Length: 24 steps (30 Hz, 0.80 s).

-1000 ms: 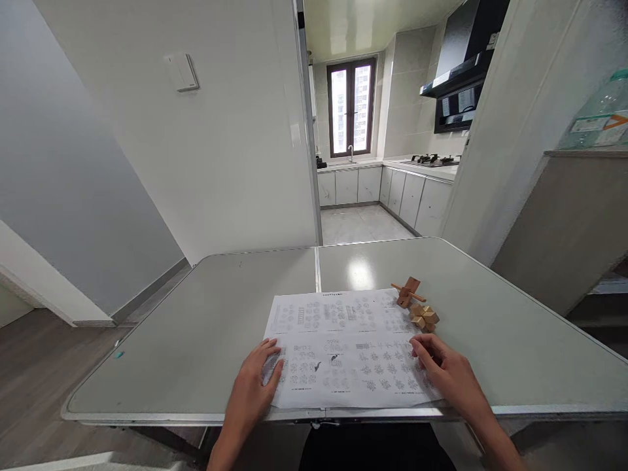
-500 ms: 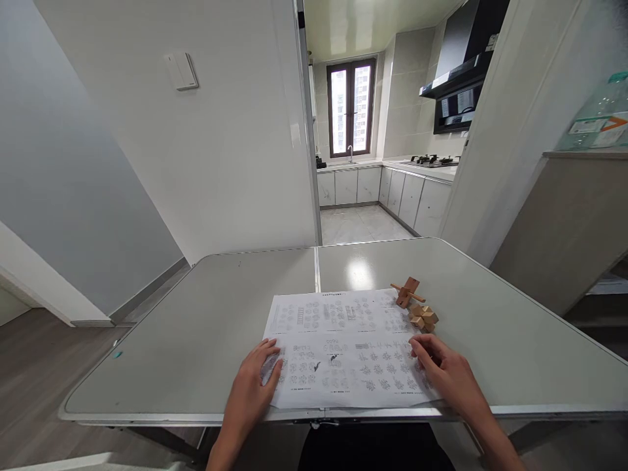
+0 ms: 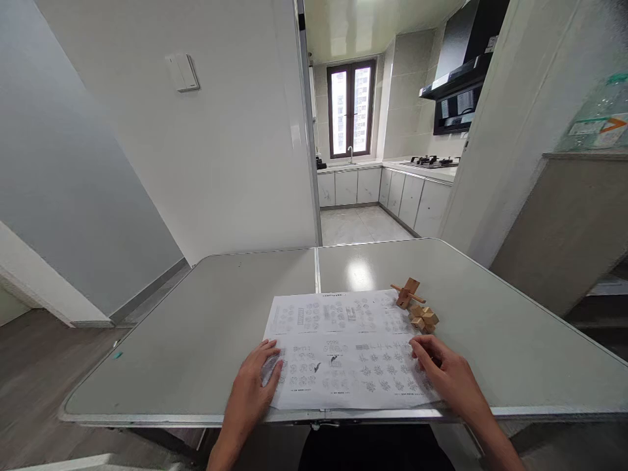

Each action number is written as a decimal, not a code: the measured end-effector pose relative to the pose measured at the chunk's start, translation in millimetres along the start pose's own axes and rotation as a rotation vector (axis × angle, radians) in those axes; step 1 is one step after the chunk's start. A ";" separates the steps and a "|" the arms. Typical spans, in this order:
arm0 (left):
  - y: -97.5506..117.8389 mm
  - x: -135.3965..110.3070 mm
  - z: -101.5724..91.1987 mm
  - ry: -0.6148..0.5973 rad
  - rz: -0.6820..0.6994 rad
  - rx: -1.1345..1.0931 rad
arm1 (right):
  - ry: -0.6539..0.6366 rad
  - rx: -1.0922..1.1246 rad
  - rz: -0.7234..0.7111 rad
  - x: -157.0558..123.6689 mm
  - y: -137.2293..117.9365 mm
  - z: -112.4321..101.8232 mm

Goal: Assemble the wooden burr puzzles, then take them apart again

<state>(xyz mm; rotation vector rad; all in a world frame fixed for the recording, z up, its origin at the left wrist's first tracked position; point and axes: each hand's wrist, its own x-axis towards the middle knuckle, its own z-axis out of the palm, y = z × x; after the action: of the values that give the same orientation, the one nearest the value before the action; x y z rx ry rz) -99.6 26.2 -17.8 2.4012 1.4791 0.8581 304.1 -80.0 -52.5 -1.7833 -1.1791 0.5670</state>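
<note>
A white printed sheet [image 3: 343, 340] full of small diagrams lies near the front edge of the grey folding table [image 3: 196, 333]. My left hand [image 3: 252, 383] rests flat on the sheet's left edge, fingers stretched out. My right hand [image 3: 449, 376] lies on the sheet's right edge with fingers loosely curled and nothing in them. Just beyond my right hand sit two wooden puzzles: a light knobbly one [image 3: 424, 318] and a darker cross-shaped one [image 3: 407, 292] with a stick through it.
The table's seam [image 3: 316, 268] runs down its middle. Behind it stand a white wall with a switch [image 3: 182, 72] and a doorway into a kitchen [image 3: 373, 190]. A grey cabinet [image 3: 569, 222] with a clear bottle [image 3: 601, 118] on top stands at right.
</note>
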 end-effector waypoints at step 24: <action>-0.8 0.8 -0.1 0.008 0.012 -0.006 | 0.041 0.005 -0.049 0.0 -1.4 0.6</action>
<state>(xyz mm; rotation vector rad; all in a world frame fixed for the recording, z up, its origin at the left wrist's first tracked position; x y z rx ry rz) -100.0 27.2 -17.8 2.4072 1.4645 0.8739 303.0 -79.5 -51.6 -1.7488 -1.1888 0.5016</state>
